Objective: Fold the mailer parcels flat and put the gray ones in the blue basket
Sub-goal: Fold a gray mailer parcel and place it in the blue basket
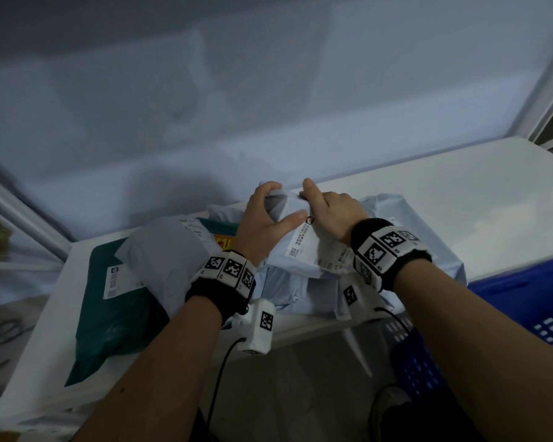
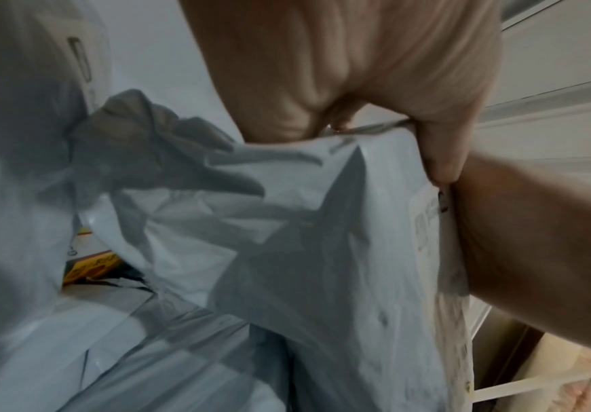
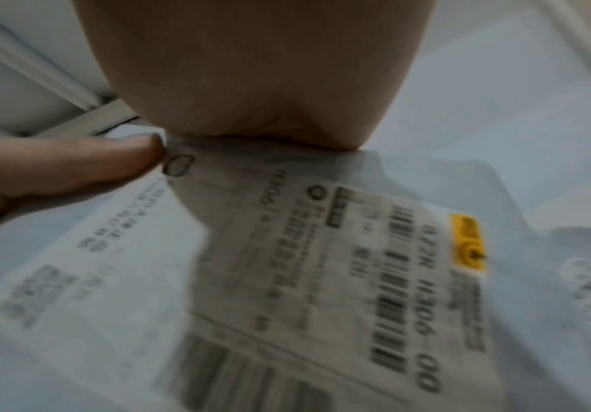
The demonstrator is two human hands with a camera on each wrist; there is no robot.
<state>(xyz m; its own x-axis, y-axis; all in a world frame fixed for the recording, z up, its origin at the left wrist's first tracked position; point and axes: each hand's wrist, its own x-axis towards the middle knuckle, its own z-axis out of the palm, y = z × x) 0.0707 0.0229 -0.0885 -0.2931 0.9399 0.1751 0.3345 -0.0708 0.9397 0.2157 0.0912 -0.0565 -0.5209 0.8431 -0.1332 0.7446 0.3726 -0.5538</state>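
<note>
Gray mailer (image 1: pixel 296 247) is up off the pile right now, pinched at its top edge by both hands over the middle of the white table (image 1: pixel 460 199). Nearest the camera, bottom right, there's the blue basket (image 1: pixel 524 301) tucked against the table's near edge, and I can't see anything in the slice of it that shows. Left hand (image 1: pixel 265 218) has its fingers curled over the far side of the crumpled end with the thumb pressed on the near face. Right hand (image 1: pixel 329 208) grips the same end just beside it, and from the right wrist view the thumb (image 3: pixel 75 164) sits right at the corner of the shipping label (image 3: pixel 339 264). Under it is a heap of more pale gray mailers (image 1: pixel 300 291). Off to the left a dark green mailer (image 1: pixel 115 314) lies flat. Behind everything, a plain wall (image 1: pixel 268 90).
</note>
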